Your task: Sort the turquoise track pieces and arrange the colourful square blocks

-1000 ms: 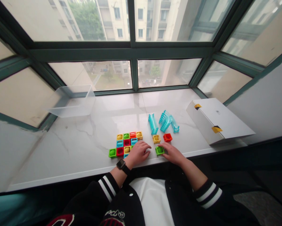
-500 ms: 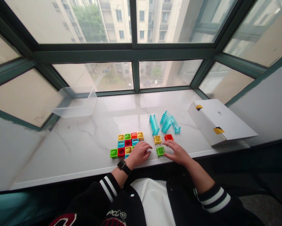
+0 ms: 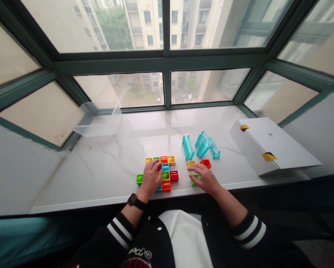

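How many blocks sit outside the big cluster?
3: a yellow block and a green block, partly covered by the right hand, and a red block right of the yellow; others may be hidden.

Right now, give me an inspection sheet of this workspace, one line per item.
Surface: white marbled sill with grey veining.
Work things: joined-looking cluster of coloured blocks; apart to its right, a yellow block, a red block and a green block; behind these, translucent turquoise pieces.
Clutter: clear tub at back left; white box with yellow-and-black tape at right.
Left hand: over the cluster; grip cannot be told.
Right hand: fingers apart, partly covering the green block; contact unclear.
Cables: nothing seen.
Surroundings: dark green window frame; buildings and trees outside.
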`<state>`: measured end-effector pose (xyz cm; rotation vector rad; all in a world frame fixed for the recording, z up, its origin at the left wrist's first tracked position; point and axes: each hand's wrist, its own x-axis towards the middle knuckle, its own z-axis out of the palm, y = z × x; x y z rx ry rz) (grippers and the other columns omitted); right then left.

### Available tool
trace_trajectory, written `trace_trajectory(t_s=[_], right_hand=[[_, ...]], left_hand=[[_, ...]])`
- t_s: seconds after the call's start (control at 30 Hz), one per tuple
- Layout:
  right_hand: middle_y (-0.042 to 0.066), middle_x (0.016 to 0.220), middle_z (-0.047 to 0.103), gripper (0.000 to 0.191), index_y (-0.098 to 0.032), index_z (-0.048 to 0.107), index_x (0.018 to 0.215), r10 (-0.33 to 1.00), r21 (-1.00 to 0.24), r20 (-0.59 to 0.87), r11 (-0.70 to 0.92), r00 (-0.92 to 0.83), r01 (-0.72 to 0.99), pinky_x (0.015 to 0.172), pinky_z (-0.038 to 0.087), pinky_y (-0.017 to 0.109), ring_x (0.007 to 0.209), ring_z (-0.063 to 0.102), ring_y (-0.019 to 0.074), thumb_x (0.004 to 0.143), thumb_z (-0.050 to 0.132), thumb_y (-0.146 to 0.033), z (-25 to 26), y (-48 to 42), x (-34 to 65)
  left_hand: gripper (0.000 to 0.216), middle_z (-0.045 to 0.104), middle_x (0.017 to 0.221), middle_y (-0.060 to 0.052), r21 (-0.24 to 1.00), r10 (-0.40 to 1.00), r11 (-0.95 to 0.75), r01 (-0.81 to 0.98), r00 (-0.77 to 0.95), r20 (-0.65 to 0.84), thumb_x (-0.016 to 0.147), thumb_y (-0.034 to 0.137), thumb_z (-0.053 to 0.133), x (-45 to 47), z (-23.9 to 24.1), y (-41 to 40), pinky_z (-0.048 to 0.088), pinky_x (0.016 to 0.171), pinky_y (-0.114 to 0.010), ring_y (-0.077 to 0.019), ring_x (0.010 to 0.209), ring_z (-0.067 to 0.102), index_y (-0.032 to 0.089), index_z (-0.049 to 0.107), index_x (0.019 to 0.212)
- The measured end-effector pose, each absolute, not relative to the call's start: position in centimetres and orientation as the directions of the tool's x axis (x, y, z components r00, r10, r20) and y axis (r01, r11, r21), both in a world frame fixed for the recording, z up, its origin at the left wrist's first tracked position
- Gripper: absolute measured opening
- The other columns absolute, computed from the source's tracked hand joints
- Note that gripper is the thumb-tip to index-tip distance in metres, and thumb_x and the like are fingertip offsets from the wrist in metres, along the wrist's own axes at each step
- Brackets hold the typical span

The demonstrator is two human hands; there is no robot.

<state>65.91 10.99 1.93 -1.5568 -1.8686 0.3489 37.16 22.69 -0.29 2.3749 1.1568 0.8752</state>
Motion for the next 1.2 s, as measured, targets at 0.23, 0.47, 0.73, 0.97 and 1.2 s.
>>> trace_trajectory(t_s=[0.23,0.47,0.73,0.97,1.2], right_hand=[[0.015,0.141,0.064,0.059,-0.022,0.060,0.143,0.969,-0.495,0.069,0.240,-0.237,0.835,0.112,0.051,0.049,0.129,0.062,0.0307,0.086,0.075,-0.019,1.5,13.7,60.6],[0.016,0.138,0.066,0.051,-0.018,0.061,0.140,0.975,-0.461,-0.074,0.153,-0.210,0.874,0.110,0.050,0.043,0.126,0.063,0.0299,0.090,0.064,-0.011,0.4,14.9,59.1],[0.013,0.128,0.069,0.047,-0.021,0.062,0.138,0.974,-0.466,-0.108,0.126,-0.198,0.876,0.102,0.051,0.036,0.116,0.067,0.0263,0.091,0.067,-0.013,0.5,15.0,59.4],[0.010,0.116,0.072,0.044,-0.025,0.067,0.129,0.985,-0.455,0.003,0.156,-0.174,0.877,0.090,0.056,0.035,0.103,0.071,0.0263,0.087,0.073,-0.014,0.3,14.7,59.4],[0.013,0.123,0.071,0.043,-0.021,0.062,0.134,0.990,-0.541,0.126,0.125,-0.066,0.832,0.096,0.057,0.042,0.112,0.069,0.0288,0.092,0.072,-0.021,1.8,14.7,60.6]], left_hand=[[0.043,0.050,0.160,-0.012,0.324,0.818,-0.575,0.751,0.523,0.240,0.101,0.031,0.055,38.6,-1.5,21.2,0.023,0.125,-0.068,-0.0386,0.151,0.040,0.023,0.059,0.143],[0.048,0.050,0.161,-0.012,0.294,0.819,-0.573,0.766,0.521,0.239,0.101,0.038,0.055,38.5,-1.6,21.1,0.025,0.127,-0.063,-0.0363,0.151,0.040,0.025,0.058,0.146],[0.044,0.049,0.162,-0.009,0.303,0.824,-0.567,0.766,0.515,0.238,0.102,0.032,0.052,38.5,-1.4,21.1,0.024,0.127,-0.063,-0.0350,0.151,0.040,0.028,0.061,0.145],[0.044,0.051,0.160,-0.010,0.353,0.816,-0.578,0.736,0.514,0.266,0.100,0.027,0.054,38.4,-1.7,21.3,0.024,0.126,-0.066,-0.0366,0.149,0.042,0.029,0.063,0.143],[0.043,0.051,0.160,-0.010,0.364,0.822,-0.569,0.737,0.509,0.256,0.100,0.028,0.054,38.5,-1.5,21.2,0.024,0.126,-0.066,-0.0365,0.150,0.042,0.030,0.064,0.142]])
